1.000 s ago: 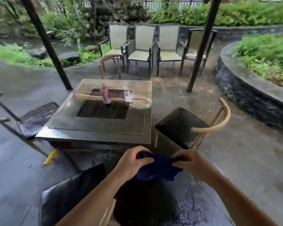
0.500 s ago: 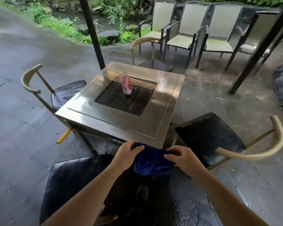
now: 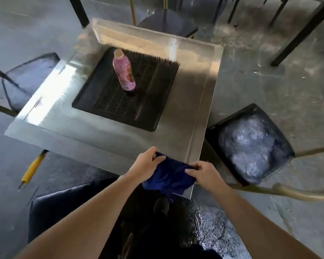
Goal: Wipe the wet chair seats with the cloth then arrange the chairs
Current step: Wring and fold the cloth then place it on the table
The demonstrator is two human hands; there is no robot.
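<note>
A dark blue cloth (image 3: 168,177) hangs bunched between my two hands, over the near edge of the steel table (image 3: 108,131). My left hand (image 3: 145,164) grips its left end and my right hand (image 3: 204,174) grips its right end. To the right stands a chair with a black seat (image 3: 251,144) that glistens with water, its curved wooden back (image 3: 288,192) nearest me. Another black chair seat (image 3: 64,206) lies under my left forearm. A third dark seat (image 3: 28,77) is at the table's left, and a fourth (image 3: 168,22) at its far side.
A pink bottle (image 3: 124,71) stands upright on the black grill (image 3: 127,96) set in the table's middle. A yellow-handled tool (image 3: 31,168) lies on the wet paving left of the table. Black posts (image 3: 305,28) and more chair legs rise at the back right.
The view has tilted down and come closer to the table; the far row of chairs has left the frame. Both hands still hold the cloth, now over the table's near edge.
</note>
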